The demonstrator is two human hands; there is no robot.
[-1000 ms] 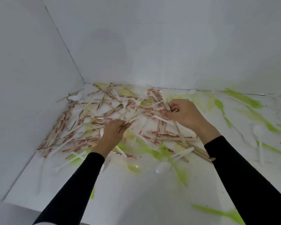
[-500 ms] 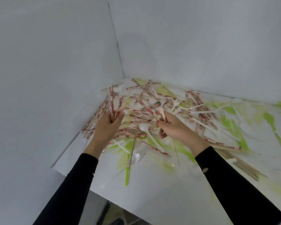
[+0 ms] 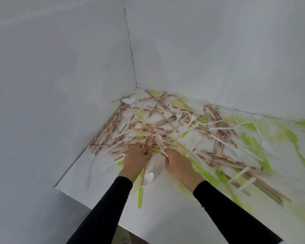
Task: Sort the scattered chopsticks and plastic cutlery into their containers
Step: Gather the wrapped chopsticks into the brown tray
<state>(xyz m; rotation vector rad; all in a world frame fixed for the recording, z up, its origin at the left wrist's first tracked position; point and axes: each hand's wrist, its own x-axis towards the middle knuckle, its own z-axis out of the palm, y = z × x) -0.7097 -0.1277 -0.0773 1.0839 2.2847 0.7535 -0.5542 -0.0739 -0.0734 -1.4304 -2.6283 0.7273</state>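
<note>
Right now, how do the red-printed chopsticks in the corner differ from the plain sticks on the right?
The red-printed chopsticks carry red marks; the plain sticks are bare wood. The red-printed chopsticks criss-cross in a heap; the plain sticks lie parallel. Both are thin and rest on the white table.

We look into a bare, boxed-in work booth, more a staged sorting station than a kitchen or home. A white desk point(image 3: 165, 217) is closed in by a plain white left panel point(image 3: 60, 85) and back panel point(image 3: 218, 50), which meet at its far left corner. The desk carries green smears point(image 3: 253, 143), and banded chopsticks point(image 3: 148, 124) and white plastic cutlery point(image 3: 225, 128) lie heaped toward that corner.
</note>
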